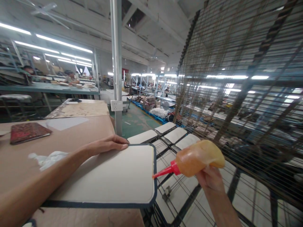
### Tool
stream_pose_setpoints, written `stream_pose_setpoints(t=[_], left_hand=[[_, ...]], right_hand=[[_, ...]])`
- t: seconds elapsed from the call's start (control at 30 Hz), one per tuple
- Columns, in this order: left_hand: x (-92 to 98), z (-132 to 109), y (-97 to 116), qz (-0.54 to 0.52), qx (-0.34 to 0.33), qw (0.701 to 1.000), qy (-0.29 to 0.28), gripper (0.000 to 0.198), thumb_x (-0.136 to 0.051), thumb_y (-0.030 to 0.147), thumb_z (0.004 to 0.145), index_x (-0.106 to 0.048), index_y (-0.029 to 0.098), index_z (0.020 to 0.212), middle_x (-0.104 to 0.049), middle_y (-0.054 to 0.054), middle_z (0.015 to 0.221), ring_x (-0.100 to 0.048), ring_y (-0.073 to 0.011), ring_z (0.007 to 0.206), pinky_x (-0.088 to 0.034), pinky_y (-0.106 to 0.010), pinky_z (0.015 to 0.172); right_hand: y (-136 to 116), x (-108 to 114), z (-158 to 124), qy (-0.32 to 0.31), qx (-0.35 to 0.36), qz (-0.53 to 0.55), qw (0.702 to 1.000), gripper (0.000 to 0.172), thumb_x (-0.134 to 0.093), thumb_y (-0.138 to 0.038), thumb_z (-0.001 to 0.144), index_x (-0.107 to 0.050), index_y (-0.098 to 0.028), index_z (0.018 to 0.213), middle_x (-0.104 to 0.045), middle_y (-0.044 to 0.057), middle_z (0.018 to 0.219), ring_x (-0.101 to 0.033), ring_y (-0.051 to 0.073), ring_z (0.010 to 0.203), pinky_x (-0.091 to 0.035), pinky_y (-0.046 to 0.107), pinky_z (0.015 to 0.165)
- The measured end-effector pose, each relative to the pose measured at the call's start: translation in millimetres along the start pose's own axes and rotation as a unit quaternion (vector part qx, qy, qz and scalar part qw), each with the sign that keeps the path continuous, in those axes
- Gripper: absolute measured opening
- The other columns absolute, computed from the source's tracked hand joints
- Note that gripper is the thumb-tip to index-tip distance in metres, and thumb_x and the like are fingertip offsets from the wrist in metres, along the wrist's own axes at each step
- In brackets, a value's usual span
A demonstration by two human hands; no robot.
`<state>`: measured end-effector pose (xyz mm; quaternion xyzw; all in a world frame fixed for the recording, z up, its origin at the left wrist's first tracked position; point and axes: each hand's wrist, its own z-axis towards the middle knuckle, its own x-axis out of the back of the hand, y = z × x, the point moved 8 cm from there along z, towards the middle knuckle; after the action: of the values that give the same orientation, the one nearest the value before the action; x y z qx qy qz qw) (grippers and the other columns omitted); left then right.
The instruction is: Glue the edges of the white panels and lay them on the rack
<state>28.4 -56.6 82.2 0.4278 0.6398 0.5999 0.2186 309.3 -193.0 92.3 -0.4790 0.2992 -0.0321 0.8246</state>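
A white panel with rounded corners and a dark blue edge (106, 179) lies flat in front of me, jutting past the table's right edge. At its far edge my left hand (110, 143) grips the rim, thumb on top and fingers partly hidden beyond it. My right hand (209, 178) is wrapped round a squeeze bottle (196, 157) of amber glue-like liquid. The bottle is tilted, and its red nozzle tip touches the panel's right border. A thin yellowish line runs along that border above the tip.
Several similar white panels (176, 135) lie on a wire rack at right, whose wire shelves (227, 63) rise beside me. On the brown-covered table (99, 126) are a dark red notebook (30, 132) and crumpled white plastic (50, 159). A metal post (115, 63) stands ahead. People sit at far tables.
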Motion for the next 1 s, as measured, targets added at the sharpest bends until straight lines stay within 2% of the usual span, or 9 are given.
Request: stream_pose_setpoints(t=[0.23, 0.53, 0.63, 0.73, 0.9, 1.0], left_hand=[[6.7, -0.2, -5.2, -0.023, 0.001, 1.0, 0.012, 0.031, -0.06, 0.045, 0.075, -0.068, 0.015, 0.081, -0.066, -0.004, 0.066, -0.059, -0.017, 0.053, -0.043, -0.023, 0.048], [21.0, 1.1, -19.2, -0.083, 0.02, 0.994, 0.066, 0.031, -0.065, 0.045, 0.07, -0.067, 0.015, 0.079, -0.068, -0.007, 0.068, -0.06, -0.0181, 0.054, -0.043, -0.023, 0.046], [24.4, 1.9, -25.6, -0.111, 0.015, 0.989, 0.092, 0.032, -0.068, 0.045, 0.067, -0.066, 0.014, 0.077, -0.068, -0.007, 0.068, -0.061, -0.0189, 0.056, -0.042, -0.023, 0.046], [27.0, 4.9, -36.0, -0.139, 0.014, 0.982, 0.126, 0.032, -0.07, 0.044, 0.064, -0.065, 0.015, 0.074, -0.067, -0.005, 0.065, -0.06, -0.019, 0.056, -0.042, -0.023, 0.046], [26.0, 13.0, -52.5, -0.176, -0.003, 0.968, 0.177, 0.034, -0.073, 0.045, 0.06, -0.062, 0.016, 0.074, -0.065, -0.002, 0.06, -0.059, -0.0184, 0.055, -0.041, -0.023, 0.046], [20.9, 16.0, -59.5, -0.194, -0.01, 0.962, 0.193, 0.035, -0.072, 0.046, 0.06, -0.061, 0.017, 0.076, -0.064, 0.0, 0.061, -0.058, -0.0168, 0.055, -0.041, -0.023, 0.047]], right_hand=[[-2.0, -5.6, -2.9, -0.023, 0.016, 0.005, 1.0, 0.06, -0.081, -0.041, 0.041, -0.066, -0.026, 0.097, -0.07, 0.007, 0.091, -0.061, 0.033, 0.097, -0.046, 0.05, 0.087], [-2.1, 2.2, -3.1, 0.012, 0.048, 0.004, 0.999, 0.061, -0.082, -0.04, 0.043, -0.065, -0.028, 0.101, -0.07, 0.007, 0.092, -0.062, 0.031, 0.093, -0.049, 0.049, 0.083], [-1.7, 13.9, -7.4, 0.053, 0.078, 0.002, 0.996, 0.058, -0.081, -0.037, 0.047, -0.064, -0.029, 0.102, -0.071, 0.005, 0.089, -0.064, 0.028, 0.086, -0.052, 0.044, 0.076], [2.0, 21.8, -11.6, 0.078, 0.099, 0.005, 0.992, 0.052, -0.079, -0.031, 0.054, -0.063, -0.03, 0.104, -0.071, 0.002, 0.085, -0.064, 0.019, 0.069, -0.053, 0.034, 0.067], [4.0, 18.5, -12.6, 0.089, 0.124, 0.018, 0.988, 0.044, -0.076, -0.025, 0.059, -0.064, -0.028, 0.101, -0.069, -0.002, 0.074, -0.059, 0.013, 0.059, -0.05, 0.025, 0.061], [2.0, 14.2, -9.7, 0.091, 0.138, 0.012, 0.986, 0.043, -0.074, -0.025, 0.062, -0.063, -0.026, 0.103, -0.068, -0.001, 0.077, -0.058, 0.013, 0.059, -0.05, 0.026, 0.061]])
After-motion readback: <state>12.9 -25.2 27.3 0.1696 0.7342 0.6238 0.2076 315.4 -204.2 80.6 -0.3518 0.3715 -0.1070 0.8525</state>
